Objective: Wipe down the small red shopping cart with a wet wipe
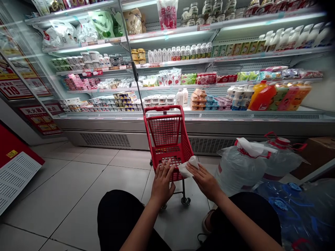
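A small red shopping cart (167,130) stands on the floor in front of me, its handle toward the shelves. My left hand (162,183) rests on the cart's near edge with its fingers spread and holds nothing. At the basket's near right corner, my right hand (205,179) presses a crumpled white cloth or tissue (188,168) against the red rim. The fingers of that hand lie over the cloth's right part. Below the basket, the dark wheels (185,201) show between my knees.
A refrigerated display (125,123) with stocked shelves runs behind the cart. Large clear water jugs (239,167) and blue-capped ones (282,205) stand at right, beside a cardboard box (316,153). White cloth lies on a jug's top. A red-and-white unit (18,174) is at left.
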Demonstrator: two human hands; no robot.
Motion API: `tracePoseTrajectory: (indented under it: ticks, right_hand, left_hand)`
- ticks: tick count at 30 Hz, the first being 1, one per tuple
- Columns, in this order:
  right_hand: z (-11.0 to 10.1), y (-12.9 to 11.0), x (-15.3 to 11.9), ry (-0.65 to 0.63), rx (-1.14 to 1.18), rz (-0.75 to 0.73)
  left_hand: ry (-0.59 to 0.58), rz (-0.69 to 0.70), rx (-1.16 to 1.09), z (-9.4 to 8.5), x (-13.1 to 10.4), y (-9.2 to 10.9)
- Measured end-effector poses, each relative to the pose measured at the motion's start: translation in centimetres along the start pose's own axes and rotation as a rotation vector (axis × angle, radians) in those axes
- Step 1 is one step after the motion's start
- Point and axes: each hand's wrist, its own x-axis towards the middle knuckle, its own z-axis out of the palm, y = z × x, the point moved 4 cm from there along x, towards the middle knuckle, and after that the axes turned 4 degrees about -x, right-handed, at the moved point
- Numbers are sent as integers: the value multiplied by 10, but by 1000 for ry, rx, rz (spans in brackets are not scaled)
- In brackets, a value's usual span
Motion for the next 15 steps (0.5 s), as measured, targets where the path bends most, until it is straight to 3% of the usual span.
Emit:
tracePoseTrajectory:
  ticks: [3,6,9,12,15]
  right_hand:
    - [-1,27,11,5,27,-40]
    - [0,60,31,13,66,30]
    - [4,75,45,-8,112,106]
    - [7,63,37,11,116,146]
    - [7,31,14,45,67,168]
  left_hand:
    - [-4,27,1,1,0,0]
    - [-3,37,-1,3,3,1]
    - [-12,39,-6,4,4,3]
    - [-15,33,-1,3,3,4]
    - [-2,21,6,2,2,4]
